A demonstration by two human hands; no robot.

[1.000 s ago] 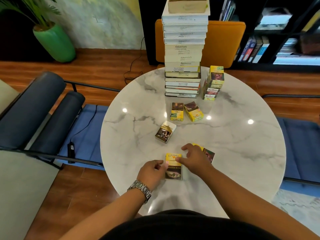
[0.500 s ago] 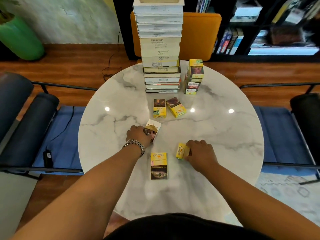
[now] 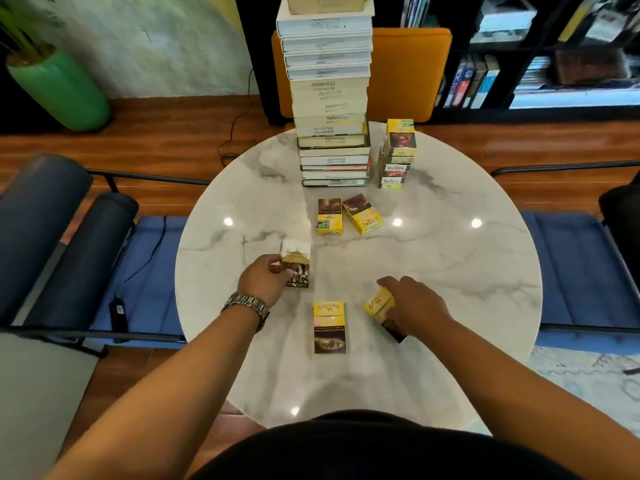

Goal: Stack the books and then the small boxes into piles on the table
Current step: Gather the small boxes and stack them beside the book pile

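Books done, boxes about halfway.

The book pile (image 3: 330, 98) and a short box pile (image 3: 396, 157) stand at the table's (image 3: 450, 271) far side; left hand (image 3: 265, 280) grips a white box (image 3: 296, 265), right hand (image 3: 412, 308) grips a yellow box (image 3: 379, 303), three loose boxes (image 3: 329, 327) still flat.

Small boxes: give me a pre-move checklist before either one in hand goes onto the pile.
1. Left hand grips the white and gold small box: ok.
2. Right hand grips the yellow small box: ok, though part of the box is hidden under the fingers.
3. Pile of small boxes beside the tall stack of books stands upright with its top free: ok.
4. Path to the pile: two yellow boxes lying flat sit in between, so lift over them: not ok.
5. Yellow Camel box near the edge of the round marble table lies apart from both hands: ok.
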